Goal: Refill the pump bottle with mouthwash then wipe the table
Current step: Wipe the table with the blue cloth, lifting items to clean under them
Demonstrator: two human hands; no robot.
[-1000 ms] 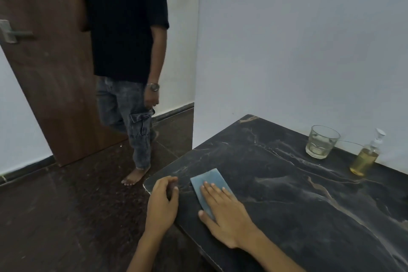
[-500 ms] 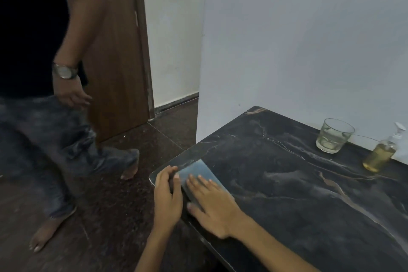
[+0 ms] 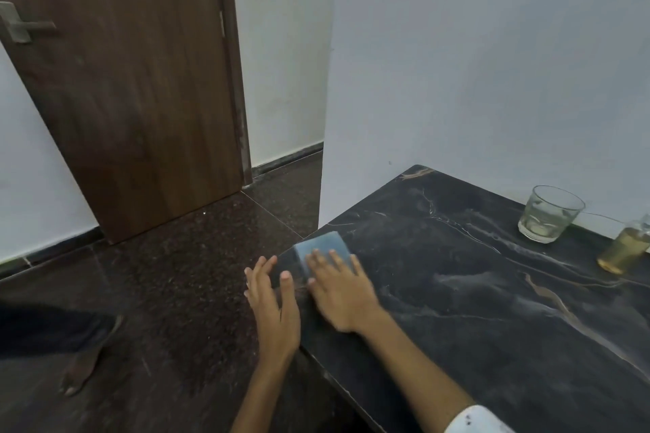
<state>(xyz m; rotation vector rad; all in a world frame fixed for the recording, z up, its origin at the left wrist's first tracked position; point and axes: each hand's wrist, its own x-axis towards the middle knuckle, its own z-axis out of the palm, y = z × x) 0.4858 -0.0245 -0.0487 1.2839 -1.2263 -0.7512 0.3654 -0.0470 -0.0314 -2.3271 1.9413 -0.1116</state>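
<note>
Pressing the blue cloth (image 3: 323, 246) flat with straight fingers, the right hand (image 3: 339, 288) had slid it farther along the table (image 3: 492, 309) edge; the left hand (image 3: 272, 302) lay open beside. Wiping continued; the filled pump bottle (image 3: 624, 250) stood far right.

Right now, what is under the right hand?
The right hand presses a folded blue cloth flat on the black marble table. The cloth's near part is covered by the fingers.

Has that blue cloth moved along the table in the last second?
Yes. The cloth under the right hand slid toward the table corner by the left hand, away from the glass.
</note>
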